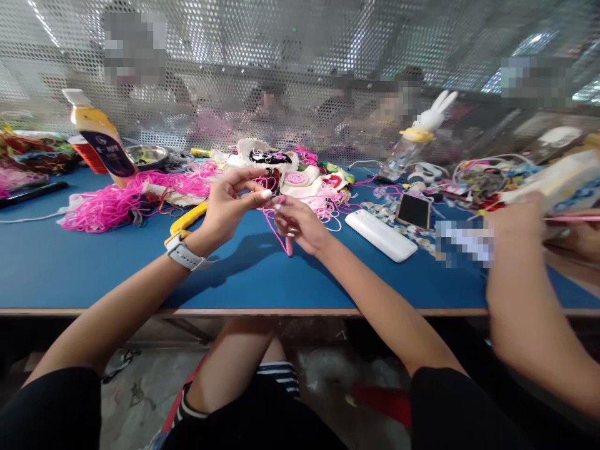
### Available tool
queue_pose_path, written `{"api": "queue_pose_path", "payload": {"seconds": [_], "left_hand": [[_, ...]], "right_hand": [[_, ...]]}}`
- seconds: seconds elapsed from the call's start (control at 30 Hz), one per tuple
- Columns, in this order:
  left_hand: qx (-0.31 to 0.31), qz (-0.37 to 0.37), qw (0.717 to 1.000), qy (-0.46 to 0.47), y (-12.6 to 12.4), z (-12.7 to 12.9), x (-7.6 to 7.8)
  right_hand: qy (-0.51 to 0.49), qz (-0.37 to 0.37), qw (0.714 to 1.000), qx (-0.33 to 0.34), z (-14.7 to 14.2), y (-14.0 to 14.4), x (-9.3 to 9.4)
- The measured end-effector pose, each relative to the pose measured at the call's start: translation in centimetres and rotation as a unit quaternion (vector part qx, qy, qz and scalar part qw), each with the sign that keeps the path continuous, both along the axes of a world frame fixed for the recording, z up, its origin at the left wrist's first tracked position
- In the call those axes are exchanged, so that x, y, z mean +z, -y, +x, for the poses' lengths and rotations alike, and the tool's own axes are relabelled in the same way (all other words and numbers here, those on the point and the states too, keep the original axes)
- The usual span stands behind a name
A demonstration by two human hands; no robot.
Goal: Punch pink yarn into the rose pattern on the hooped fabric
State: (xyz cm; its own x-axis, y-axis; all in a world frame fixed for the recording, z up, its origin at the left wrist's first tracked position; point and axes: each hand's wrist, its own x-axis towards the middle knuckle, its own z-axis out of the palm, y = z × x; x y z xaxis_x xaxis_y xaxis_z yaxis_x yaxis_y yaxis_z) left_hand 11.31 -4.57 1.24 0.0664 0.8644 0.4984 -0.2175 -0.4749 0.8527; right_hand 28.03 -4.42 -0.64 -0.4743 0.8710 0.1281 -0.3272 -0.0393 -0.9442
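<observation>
Over the blue table, my two hands meet fingertip to fingertip. My left hand (pixel 229 203) is closed in a pinch on pink yarn (pixel 274 228), whose strands loop round the fingers and hang below. Curled fingers of my right hand (pixel 300 224) hold a slim tool, its pink handle (pixel 289 246) poking out under the palm; the tip is hidden. Just behind the hands lies a heap of white, black and coloured knitted pieces (pixel 297 181) with loose pink yarn. A yellow curved handle (pixel 187 219) lies beside my left wrist.
Left on the table (pixel 70 269) are a pink yarn bundle (pixel 105 209), a bottle (pixel 105 140) and a metal bowl (pixel 149 156). To the right are a white phone-like object (pixel 380 235), a dark-faced rectangle (pixel 414 210), a rabbit-topped bottle (pixel 417 134) and a co-worker's blurred arm (pixel 520 281).
</observation>
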Motion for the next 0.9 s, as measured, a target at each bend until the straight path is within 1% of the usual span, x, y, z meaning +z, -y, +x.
{"api": "queue_pose_path", "payload": {"seconds": [0.13,0.3,0.37,0.47,0.57,0.63,0.7,0.77,0.9], "left_hand": [[0.013,0.000,1.000,-0.013,0.0,-0.1,0.1],[0.046,0.005,0.999,-0.019,-0.4,0.0,-0.2],[0.050,0.005,0.998,-0.031,-0.6,0.0,-0.4],[0.023,0.003,0.999,-0.031,-0.8,-0.2,-0.6],[-0.004,-0.003,1.000,-0.015,-0.7,-0.2,-0.5],[-0.013,-0.011,1.000,-0.010,-0.6,-0.2,-0.4],[-0.018,-0.021,1.000,-0.014,-0.5,-0.2,-0.3],[-0.008,-0.014,1.000,-0.019,-0.4,-0.3,-0.2],[0.032,0.046,0.998,-0.023,-0.4,-0.8,0.2]], "right_hand": [[-0.010,-0.020,1.000,-0.001,0.1,0.0,0.0],[-0.018,-0.004,1.000,-0.022,0.1,-0.5,-0.3],[-0.025,0.003,0.999,-0.039,0.0,-0.6,-0.5],[-0.025,0.032,0.996,-0.082,0.0,-1.0,-0.9],[-0.001,0.076,0.987,-0.144,0.2,-1.5,-1.3],[0.013,0.093,0.981,-0.170,0.3,-1.8,-1.6],[0.013,0.096,0.980,-0.176,0.4,-2.0,-1.7],[0.008,0.092,0.981,-0.171,0.4,-2.1,-1.6],[0.014,0.088,0.985,-0.149,0.5,-2.0,-1.5]]}}
